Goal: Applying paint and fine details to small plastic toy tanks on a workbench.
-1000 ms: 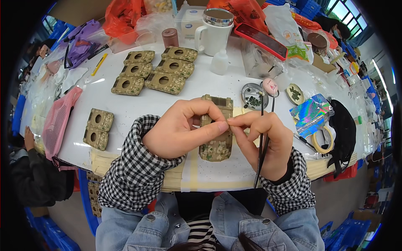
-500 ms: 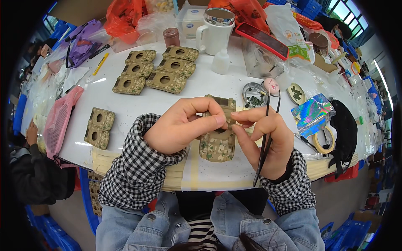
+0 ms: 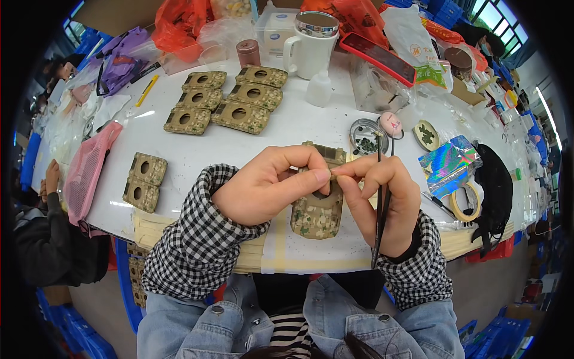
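Left hand (image 3: 257, 188) has neared right hand (image 3: 396, 200), fingers together, right's clasping one tweezers (image 3: 381, 222), near nine tabletop shells (image 3: 317, 216).

Even, fairly bright indoor light. Daylight through window (image 3: 494, 19), upper right; lit tube (image 3: 548, 113) near right edge. Glare streaks on bench (image 3: 185, 152) at left; rainbow sheen on foil packet (image 3: 448, 167). Shadows soft. Centre fairly sharp. Fisheye bends bench edge; corners black, rim soft.
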### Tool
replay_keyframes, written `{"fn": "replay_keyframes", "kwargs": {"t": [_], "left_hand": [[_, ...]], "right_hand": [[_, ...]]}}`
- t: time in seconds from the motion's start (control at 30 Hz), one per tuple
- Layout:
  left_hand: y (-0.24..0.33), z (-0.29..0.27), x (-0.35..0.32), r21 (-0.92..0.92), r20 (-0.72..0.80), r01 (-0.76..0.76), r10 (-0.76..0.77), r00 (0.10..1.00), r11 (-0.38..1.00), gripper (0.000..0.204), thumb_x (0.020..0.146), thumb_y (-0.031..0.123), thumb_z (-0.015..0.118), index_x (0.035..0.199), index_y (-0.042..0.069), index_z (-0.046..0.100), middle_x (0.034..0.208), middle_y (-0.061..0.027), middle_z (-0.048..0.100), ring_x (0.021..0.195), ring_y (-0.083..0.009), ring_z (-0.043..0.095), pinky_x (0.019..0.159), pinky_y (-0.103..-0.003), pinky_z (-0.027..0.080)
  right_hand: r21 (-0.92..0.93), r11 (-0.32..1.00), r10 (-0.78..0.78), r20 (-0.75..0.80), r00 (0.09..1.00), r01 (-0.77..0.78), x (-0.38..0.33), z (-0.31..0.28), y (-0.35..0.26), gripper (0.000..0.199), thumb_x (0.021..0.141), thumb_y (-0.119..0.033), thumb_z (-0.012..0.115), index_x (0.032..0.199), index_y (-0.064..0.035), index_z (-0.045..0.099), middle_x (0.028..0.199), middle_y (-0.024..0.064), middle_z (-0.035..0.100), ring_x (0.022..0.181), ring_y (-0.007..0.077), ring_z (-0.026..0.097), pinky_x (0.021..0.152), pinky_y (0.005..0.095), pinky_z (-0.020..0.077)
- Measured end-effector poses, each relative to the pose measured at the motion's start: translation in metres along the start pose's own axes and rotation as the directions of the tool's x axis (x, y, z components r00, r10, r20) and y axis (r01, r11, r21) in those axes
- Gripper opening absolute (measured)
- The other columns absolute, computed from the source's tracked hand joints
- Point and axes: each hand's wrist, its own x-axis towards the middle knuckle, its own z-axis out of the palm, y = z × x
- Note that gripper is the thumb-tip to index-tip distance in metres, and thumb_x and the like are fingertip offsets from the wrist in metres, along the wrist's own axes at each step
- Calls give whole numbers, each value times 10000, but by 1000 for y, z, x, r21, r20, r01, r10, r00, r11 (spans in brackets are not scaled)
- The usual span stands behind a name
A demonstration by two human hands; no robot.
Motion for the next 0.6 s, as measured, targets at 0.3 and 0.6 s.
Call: {"fn": "replay_keyframes", "kwargs": {"t": [0.3, 0.6], "left_hand": [[1, 1, 1, -34, -55, 123, -125, 991, 992, 201, 943, 223, 499, 830, 67, 558, 760, 61, 517, 668, -14, 409, 582, -177, 314], [-1, 1, 1, -20, -56, 112, -113, 992, 994, 212, 936, 248, 501, 823, 81, 566, 736, 77, 511, 620, -7, 364, 546, -176, 272]], "right_hand": [[-10, 1000, -22, -27, 999, 21, -1, 0, 5, 219, 773, 83, 647, 749, -57, 480, 928, 149, 671, 644, 164, 552, 639, 263, 441], [-4, 1000, -19, -34, 999, 19, -1, 2, 3, 239, 747, 89, 665, 749, -63, 480, 924, 146, 670, 669, 173, 556, 641, 273, 441]]}}
